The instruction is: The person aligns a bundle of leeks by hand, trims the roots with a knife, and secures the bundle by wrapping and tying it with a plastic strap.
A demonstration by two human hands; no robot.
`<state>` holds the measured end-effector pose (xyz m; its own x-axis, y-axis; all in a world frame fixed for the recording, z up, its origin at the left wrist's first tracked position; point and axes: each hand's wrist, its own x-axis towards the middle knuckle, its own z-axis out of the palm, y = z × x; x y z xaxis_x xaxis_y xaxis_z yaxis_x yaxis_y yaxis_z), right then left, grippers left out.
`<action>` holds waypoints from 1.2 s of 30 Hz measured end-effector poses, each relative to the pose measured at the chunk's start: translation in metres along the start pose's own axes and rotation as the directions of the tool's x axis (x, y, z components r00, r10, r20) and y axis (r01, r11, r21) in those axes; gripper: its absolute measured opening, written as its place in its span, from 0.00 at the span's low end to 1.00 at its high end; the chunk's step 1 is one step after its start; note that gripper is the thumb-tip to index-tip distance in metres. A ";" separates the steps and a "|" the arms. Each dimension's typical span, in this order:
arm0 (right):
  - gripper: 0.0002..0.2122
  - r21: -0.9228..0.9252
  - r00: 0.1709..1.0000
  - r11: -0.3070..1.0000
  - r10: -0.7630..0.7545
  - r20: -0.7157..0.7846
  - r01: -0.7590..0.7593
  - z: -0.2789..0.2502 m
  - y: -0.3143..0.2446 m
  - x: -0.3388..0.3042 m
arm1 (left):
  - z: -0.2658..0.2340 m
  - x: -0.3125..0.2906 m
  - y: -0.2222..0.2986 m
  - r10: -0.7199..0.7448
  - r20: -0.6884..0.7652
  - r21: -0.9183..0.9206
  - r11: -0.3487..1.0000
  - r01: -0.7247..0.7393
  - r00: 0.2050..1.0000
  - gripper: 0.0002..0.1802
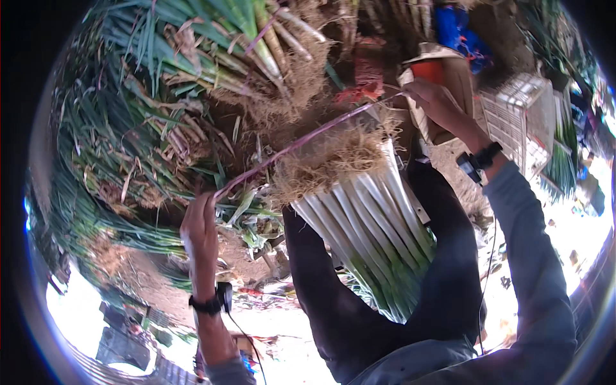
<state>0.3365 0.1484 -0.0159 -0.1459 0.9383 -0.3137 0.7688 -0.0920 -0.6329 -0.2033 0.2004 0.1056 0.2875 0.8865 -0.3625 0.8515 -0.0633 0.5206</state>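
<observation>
A pink-purple tie strip [308, 140] is stretched between my two hands, slanting up to the right above the roots of a bunch. My left hand [200, 221] pinches its lower left end, fingers closed. The upper right end is pinched in my right hand [436, 106], beside a cardboard box. Between my knees lies a row of green onions [362, 224] with long white stems. Their bushy brown roots [333, 163] point away from me and the green leaves toward me. The strip appears apart from the bunch.
Heaps of unsorted green onions [122, 147] cover the ground at left and far left. An open cardboard box [467, 90] with something orange inside stands at the far right, near a pale plastic crate [520, 122]. A blue bag [459, 38] and red netting [367, 74] lie farther off.
</observation>
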 end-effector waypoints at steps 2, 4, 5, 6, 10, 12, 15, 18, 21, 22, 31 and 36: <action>0.08 -0.145 0.992 0.989 0.032 0.125 -0.013 0.040 0.017 0.037 | 0.049 0.002 -0.066 -0.167 0.010 0.030 0.986 0.167 0.986 0.12; 0.09 -0.054 0.985 0.999 0.013 0.174 -0.004 0.083 0.024 0.075 | 0.091 0.000 -0.145 -0.090 0.008 0.151 0.985 0.088 0.996 0.10; 0.10 -0.012 0.972 0.999 0.036 0.234 -0.034 0.101 0.033 0.080 | 0.123 0.005 -0.155 -0.197 0.034 0.196 0.963 0.187 0.980 0.09; 0.10 -0.015 0.965 0.999 0.036 0.260 -0.033 0.118 0.043 0.078 | 0.157 0.010 -0.159 -0.302 0.064 0.243 0.929 0.279 0.951 0.08; 0.17 -0.231 0.933 0.906 -0.359 0.018 0.354 0.192 0.073 0.070 | 0.245 -0.027 -0.214 -0.025 0.038 0.264 0.964 0.014 0.999 0.09; 0.17 -0.156 0.961 0.951 -0.249 0.122 0.266 0.175 0.136 0.042 | 0.282 -0.019 -0.144 -0.266 0.227 0.057 0.964 0.260 0.937 0.11; 0.16 -0.020 0.948 0.963 -0.259 0.182 0.267 0.217 0.090 0.007 | 0.280 -0.087 -0.183 -0.371 0.247 -0.288 0.854 0.433 0.895 0.12; 0.15 0.005 0.945 0.976 -0.211 0.249 0.217 0.200 0.070 -0.041 | 0.260 -0.085 -0.124 -0.280 0.306 -0.299 0.879 0.371 0.910 0.14; 0.15 0.082 0.939 0.980 -0.199 0.281 0.183 0.198 0.047 -0.061 | 0.243 -0.104 -0.118 -0.480 0.348 -0.038 0.851 0.524 0.805 0.11; 0.14 0.102 0.938 0.981 -0.189 0.290 0.166 0.205 0.036 -0.057 | 0.242 -0.111 -0.123 -0.481 0.346 -0.037 0.851 0.524 0.806 0.11; 0.13 0.223 0.909 0.971 -0.017 0.415 -0.084 0.206 0.076 -0.062 | 0.223 -0.088 -0.087 -0.195 0.330 -0.228 0.933 0.278 0.924 0.13; 0.12 0.245 0.886 0.946 0.080 0.457 -0.212 0.173 0.089 -0.090 | 0.266 -0.087 -0.093 0.246 0.229 0.088 0.958 -0.272 0.942 0.14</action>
<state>0.3101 -0.0022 -0.1661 -0.3520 0.6717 -0.6518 0.6056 -0.3676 -0.7058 -0.1907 0.0070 -0.1169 0.5806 0.7147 -0.3900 0.7763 -0.3416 0.5297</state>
